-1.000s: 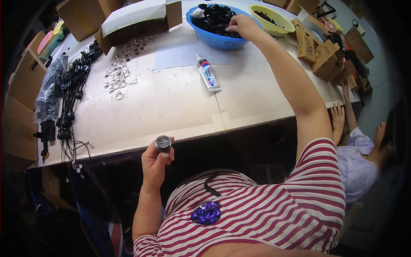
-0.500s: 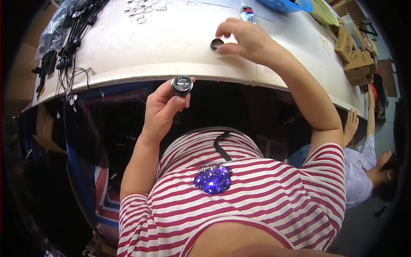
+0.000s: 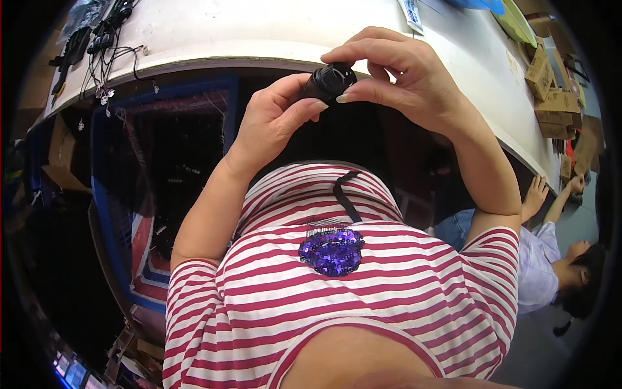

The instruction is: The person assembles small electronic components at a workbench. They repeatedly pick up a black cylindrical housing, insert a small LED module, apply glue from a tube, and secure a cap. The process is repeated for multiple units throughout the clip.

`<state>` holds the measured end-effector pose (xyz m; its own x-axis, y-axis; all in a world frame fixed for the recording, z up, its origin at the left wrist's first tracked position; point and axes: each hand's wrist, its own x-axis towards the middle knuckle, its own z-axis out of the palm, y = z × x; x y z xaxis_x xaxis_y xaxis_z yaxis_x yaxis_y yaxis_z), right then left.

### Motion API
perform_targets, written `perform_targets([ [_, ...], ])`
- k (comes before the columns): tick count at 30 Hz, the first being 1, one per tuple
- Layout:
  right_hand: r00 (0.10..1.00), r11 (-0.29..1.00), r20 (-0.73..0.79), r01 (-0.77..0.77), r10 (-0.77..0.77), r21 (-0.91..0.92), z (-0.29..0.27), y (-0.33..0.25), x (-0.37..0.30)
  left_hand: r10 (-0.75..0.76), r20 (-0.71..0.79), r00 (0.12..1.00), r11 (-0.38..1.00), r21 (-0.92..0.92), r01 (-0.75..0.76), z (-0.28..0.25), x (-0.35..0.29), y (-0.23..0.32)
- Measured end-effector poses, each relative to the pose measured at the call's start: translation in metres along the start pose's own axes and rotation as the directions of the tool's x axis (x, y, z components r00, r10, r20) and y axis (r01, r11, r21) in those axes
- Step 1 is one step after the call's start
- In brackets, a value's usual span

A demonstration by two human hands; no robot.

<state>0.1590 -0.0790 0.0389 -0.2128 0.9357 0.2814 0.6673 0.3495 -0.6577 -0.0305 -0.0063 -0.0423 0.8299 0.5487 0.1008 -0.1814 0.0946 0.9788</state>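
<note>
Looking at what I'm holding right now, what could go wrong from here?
The black cylinder could drop: it appears held just off the edge of the table, with only a dark space showing below it. It might also slip or twist askew, since the left hand and right hand both grip it by the fingers. Separately, thin leads dangle past the table edge and might get snagged.

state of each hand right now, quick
Left hand: closed, holding a black cylindrical part.
Right hand: closed, pinching that part's right end.
</note>
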Motion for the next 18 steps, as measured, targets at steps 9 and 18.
perform_targets([
  [9, 0.961, 0.894, -0.029, -0.267, 0.275, -0.36, 0.005, -0.023, -0.017, 0.026, -0.058, 0.998, 0.991, 0.129, -0.018, 0.02, -0.007, 0.006],
  [18, 0.925, 0.884, 0.091, -0.32, 0.37, -0.341, 0.002, -0.026, -0.02, 0.034, 0.008, 0.999, 0.954, 0.298, -0.035, 0.022, -0.006, 0.009],
])
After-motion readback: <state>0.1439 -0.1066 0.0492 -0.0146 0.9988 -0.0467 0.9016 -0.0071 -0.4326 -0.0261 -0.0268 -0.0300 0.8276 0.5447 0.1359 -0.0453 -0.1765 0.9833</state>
